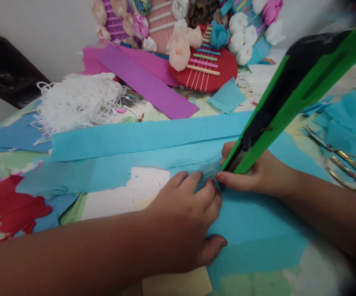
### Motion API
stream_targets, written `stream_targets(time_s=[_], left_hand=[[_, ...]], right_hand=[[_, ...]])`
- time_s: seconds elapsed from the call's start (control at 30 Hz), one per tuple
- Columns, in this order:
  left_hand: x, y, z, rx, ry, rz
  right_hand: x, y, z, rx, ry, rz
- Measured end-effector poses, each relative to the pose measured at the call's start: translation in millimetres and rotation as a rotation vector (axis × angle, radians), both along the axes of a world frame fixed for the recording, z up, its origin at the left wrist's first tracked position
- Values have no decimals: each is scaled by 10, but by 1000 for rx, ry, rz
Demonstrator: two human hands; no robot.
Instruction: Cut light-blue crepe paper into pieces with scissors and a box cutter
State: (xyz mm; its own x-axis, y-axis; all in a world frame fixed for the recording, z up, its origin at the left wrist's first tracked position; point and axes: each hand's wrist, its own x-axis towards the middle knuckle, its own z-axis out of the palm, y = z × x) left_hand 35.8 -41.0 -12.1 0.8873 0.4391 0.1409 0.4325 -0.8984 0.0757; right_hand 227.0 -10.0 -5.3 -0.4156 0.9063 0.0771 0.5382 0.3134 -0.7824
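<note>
My left hand [186, 218] lies on light blue crepe paper [153, 139], fingers curled and pinching a bunched fold of it near the middle of the table. My right hand [252, 172] is closed round a green and black tool [292, 94], likely a glue gun, whose tip meets the paper right at my left fingertips. The tool's body slants up to the right toward the camera. The long blue paper strip runs left to right across the table under both hands.
Gold-handled scissors [341, 162] lie at the right on more blue paper. A purple paper strip [147, 82], a heap of white string [79, 102], and finished paper-flower crafts [202, 53] stand at the back. Red paper scraps [11, 205] lie at the left.
</note>
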Motion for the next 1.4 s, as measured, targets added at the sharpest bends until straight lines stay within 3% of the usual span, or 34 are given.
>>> stream_targets(time_s=[0.37, 0.63, 0.9, 1.4], left_hand=[[3, 5, -15, -20, -5, 7], [-12, -5, -2, 25, 7, 0], [-9, 1, -9, 6, 8, 2], [-21, -8, -4, -3, 7, -4]], right_hand=[[-18, -35, 25, -86, -107, -37], [25, 30, -3, -75, 72, -40], [41, 39, -31, -59, 82, -28], [-26, -43, -10, -119, -47, -95]])
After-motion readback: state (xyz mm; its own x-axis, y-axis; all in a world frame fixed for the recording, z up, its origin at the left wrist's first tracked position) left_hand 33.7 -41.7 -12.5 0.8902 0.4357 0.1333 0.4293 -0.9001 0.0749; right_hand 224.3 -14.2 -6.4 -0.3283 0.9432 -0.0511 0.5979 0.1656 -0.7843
